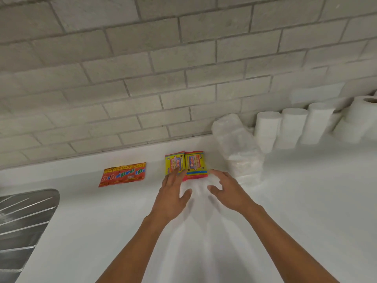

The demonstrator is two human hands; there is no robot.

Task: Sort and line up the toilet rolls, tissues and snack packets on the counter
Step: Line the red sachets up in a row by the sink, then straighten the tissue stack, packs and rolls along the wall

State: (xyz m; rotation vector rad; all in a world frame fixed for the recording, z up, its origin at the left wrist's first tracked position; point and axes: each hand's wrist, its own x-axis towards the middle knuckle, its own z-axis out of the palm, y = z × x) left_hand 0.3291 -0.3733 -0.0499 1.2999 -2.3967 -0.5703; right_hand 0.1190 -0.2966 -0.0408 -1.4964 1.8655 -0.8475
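Both forearms are reaching up from the bottom of the frame toward its centre, palms down over the white bench (285, 201). The left hand (171, 193) is stretching its straight, loosely spread fingers onto the lower edge of the left yellow snack packet (175, 163), holding nothing. The right hand (226, 190) is hovering just below the right yellow snack packet (195, 164), fingers relaxed and spread, gripping nothing. The red snack packets (123, 174) are lying left of centre. Wrapped tissue packs (238, 148) and toilet rolls (293, 127) are lining the tiled wall (142, 68) at the right.
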